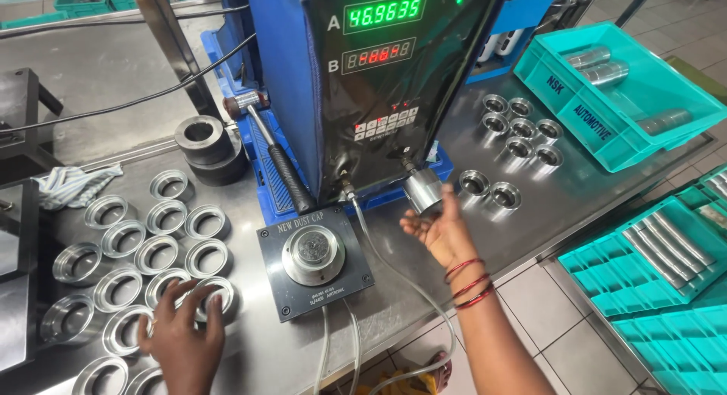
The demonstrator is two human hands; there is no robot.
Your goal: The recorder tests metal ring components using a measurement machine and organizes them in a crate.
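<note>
Rings (pixel 144 251) crowd the near left table (pixel 98 69), where your left hand (pixel 182 338) lies spread on one ring (pixel 214 296). Your right hand (pixel 439 232), fingers open, touches a metal cup (pixel 422 192) beside the gauge box (pixel 386 84); hoses (pixel 379 251) cross between.

Single view, head-worn camera. Looks steeply down and forward over a steel workbench (pixel 424 289), close range. Blue gauge unit with black display panel (pixel 379 84) fills the upper centre; its top is cut off by the frame edge. Both forearms enter from the bottom edge. Tiled floor (pixel 560 319) visible lower right. Teal bins at the right edge. No second view, so no overlap.
</note>
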